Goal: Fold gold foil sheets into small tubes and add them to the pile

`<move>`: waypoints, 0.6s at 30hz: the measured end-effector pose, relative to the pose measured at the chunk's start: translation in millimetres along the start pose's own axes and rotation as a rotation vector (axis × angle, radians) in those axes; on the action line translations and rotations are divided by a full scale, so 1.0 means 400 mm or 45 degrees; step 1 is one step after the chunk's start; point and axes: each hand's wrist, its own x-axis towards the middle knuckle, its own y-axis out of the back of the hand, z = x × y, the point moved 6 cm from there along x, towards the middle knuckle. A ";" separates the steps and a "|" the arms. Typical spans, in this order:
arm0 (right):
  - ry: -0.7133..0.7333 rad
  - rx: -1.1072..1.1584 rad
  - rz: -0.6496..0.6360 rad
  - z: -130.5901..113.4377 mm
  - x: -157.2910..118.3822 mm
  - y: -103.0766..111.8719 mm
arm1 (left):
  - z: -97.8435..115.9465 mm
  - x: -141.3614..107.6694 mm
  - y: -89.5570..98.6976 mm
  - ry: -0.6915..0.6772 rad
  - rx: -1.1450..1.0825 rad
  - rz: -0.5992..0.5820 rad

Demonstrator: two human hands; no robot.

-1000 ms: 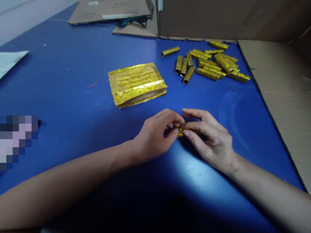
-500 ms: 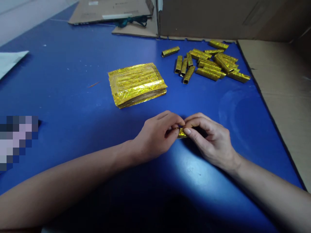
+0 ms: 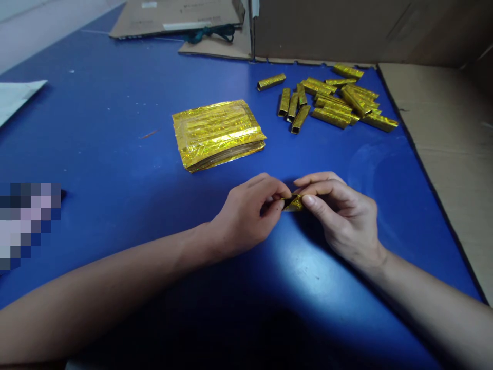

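Note:
Between my two hands, just above the blue table, is a small piece of shiny gold foil paper (image 3: 295,203), partly folded, with a dark inner side showing. My left hand (image 3: 256,208) pinches its left end between thumb and fingers. At the right end, the thumb and a finger of my right hand (image 3: 342,213) grip it, while another finger is lifted off above. Fingers hide both ends of the piece. Beyond my left hand lies a flat stack of gold foil sheets (image 3: 217,131), its layered edge facing me.
Several folded gold foil tubes (image 3: 331,115) lie in a loose pile at the back right. Cardboard (image 3: 327,33) walls the back and a cardboard strip (image 3: 435,133) runs along the right. A dark green ribbon (image 3: 211,33) lies by a cardboard piece (image 3: 173,18). White paper (image 3: 19,97) is at left.
My right hand has shifted slightly right and its fingers have opened a little, so more of the foil piece shows. My left hand keeps nearly the same place and pinch.

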 end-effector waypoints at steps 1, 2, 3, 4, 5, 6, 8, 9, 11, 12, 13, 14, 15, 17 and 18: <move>0.008 -0.018 0.005 -0.002 0.000 0.000 | 0.001 0.001 0.000 -0.010 0.023 -0.004; 0.017 -0.036 0.003 -0.004 0.000 -0.001 | 0.001 0.002 -0.001 -0.018 0.040 -0.007; 0.025 -0.053 0.000 -0.006 0.000 -0.001 | 0.001 0.002 -0.001 -0.023 0.050 -0.008; 0.035 -0.069 -0.002 -0.007 0.000 -0.002 | 0.001 0.003 -0.001 -0.026 0.053 -0.006; 0.043 -0.081 -0.003 -0.009 0.000 -0.003 | 0.001 0.003 -0.001 -0.030 0.052 -0.002; 0.050 -0.091 -0.004 -0.010 0.000 -0.003 | 0.001 0.002 0.000 -0.039 0.048 0.004; 0.060 -0.100 -0.004 -0.012 0.000 -0.004 | 0.003 0.001 0.002 -0.071 0.039 0.018; 0.062 -0.100 -0.002 -0.013 0.000 -0.003 | 0.004 0.000 0.003 -0.092 0.039 0.023; 0.061 -0.101 0.003 -0.012 -0.001 -0.003 | 0.005 -0.002 0.005 -0.122 0.049 0.024; 0.056 -0.103 0.006 -0.011 -0.001 -0.002 | 0.005 -0.003 0.005 -0.132 0.054 0.024; 0.049 -0.106 0.007 -0.010 -0.001 -0.002 | 0.004 -0.003 0.005 -0.139 0.061 0.021; 0.043 -0.110 0.008 -0.009 -0.001 -0.001 | 0.003 -0.003 0.006 -0.146 0.067 0.019; 0.038 -0.111 0.009 -0.008 -0.001 -0.001 | 0.002 -0.003 0.006 -0.154 0.073 0.018; 0.034 -0.109 0.007 -0.006 0.000 -0.002 | 0.001 -0.002 0.006 -0.173 0.085 0.017; 0.034 -0.107 0.006 -0.006 0.001 -0.002 | 0.000 -0.001 0.006 -0.180 0.088 0.015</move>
